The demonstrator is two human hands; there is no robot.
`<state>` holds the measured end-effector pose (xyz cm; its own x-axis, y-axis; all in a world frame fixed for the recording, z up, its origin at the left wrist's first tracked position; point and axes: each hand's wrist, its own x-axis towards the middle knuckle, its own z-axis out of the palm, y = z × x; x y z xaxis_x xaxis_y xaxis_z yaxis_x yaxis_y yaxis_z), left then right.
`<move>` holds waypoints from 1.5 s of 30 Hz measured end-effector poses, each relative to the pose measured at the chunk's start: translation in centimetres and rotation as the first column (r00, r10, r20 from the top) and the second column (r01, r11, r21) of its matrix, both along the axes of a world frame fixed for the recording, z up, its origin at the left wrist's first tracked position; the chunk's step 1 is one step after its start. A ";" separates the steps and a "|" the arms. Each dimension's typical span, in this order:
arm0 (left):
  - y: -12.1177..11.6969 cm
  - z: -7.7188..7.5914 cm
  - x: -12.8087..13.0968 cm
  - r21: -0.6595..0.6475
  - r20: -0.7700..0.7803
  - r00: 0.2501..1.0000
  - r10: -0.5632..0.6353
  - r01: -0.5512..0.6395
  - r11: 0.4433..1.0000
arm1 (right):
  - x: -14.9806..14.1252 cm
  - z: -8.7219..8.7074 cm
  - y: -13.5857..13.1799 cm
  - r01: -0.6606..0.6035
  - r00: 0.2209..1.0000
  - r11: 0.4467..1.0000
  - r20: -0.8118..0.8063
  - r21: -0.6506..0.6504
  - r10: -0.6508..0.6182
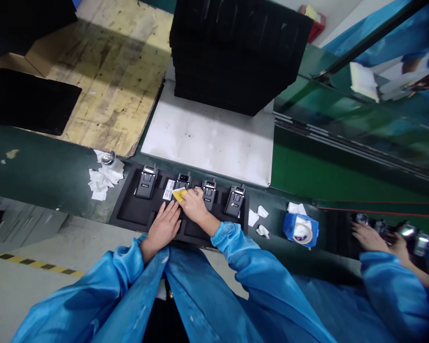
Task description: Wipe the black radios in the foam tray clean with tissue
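A black foam tray (128,215) lies before me on the bench. Several black handheld devices with light lettering, like two-way radios, sit in it; one radio (146,182) is at the left end, another (235,201) at the right. My right hand (194,205), with yellow covers on its fingertips, presses a small white wipe (179,190) onto the second radio (183,179) from the left, partly hiding it. Beside it my left hand (163,225) lies with fingers stretched out, touching the lower part of that radio or the tray. A white label (168,189) shows just left of the radio.
Crumpled white wipes (100,183) and a small metal-topped bottle (107,158) lie left of the tray. To the right stands a blue box (290,224) with a tape roll. Black trays (232,62) are stacked behind. A co-worker's hands (370,237) handle devices at far right.
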<state>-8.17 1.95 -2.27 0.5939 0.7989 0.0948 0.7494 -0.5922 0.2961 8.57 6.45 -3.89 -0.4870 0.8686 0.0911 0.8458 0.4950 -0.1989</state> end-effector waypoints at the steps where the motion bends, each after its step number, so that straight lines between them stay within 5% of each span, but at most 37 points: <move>1: 0.0 0.0 0.0 0.001 -0.001 1.000 -0.002 0.002 1.000 | 0.0 -0.1 0.0 0.017 1.000 1.000 0.001 0.004 -0.017; 12: 0.1 -0.4 0.0 -0.009 0.022 0.999 -0.035 0.035 0.999 | 0.0 -0.7 -1.2 0.094 0.995 0.995 0.019 0.031 -0.095; 17: 0.3 -0.3 0.0 -0.014 0.041 0.997 -0.065 0.065 0.998 | 2.2 -0.2 -1.7 0.193 0.980 0.978 0.036 0.079 -0.196; 22: 0.8 0.6 -2.1 0.001 0.065 0.995 -0.081 0.081 0.997 | 0.6 1.1 0.8 0.315 0.948 0.939 0.002 0.139 -0.319; 31: 2.7 1.2 -9.3 0.027 -0.014 0.997 0.070 -0.070 0.997 | -10.4 2.1 8.7 0.147 0.989 0.987 -0.009 -0.063 -0.148; 36: 2.6 0.7 -9.5 0.010 -0.001 0.998 0.057 -0.057 0.998 | -9.6 1.9 9.3 -0.012 1.000 0.998 0.009 -0.060 0.012; 40: 2.6 0.5 -9.3 -0.002 0.022 0.999 0.047 -0.047 0.999 | -7.4 1.8 8.2 0.061 0.997 0.996 0.049 -0.061 -0.058; 45: 2.6 0.3 -9.5 -0.018 0.038 0.998 0.043 -0.043 0.999 | -8.5 1.4 8.3 0.048 0.998 0.998 0.043 -0.048 -0.046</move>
<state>-17.70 4.60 -2.02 0.5552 0.8253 0.1030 0.7617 -0.5543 0.3354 0.12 14.70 -2.50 -0.4482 0.8935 0.0278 0.8759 0.4452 -0.1861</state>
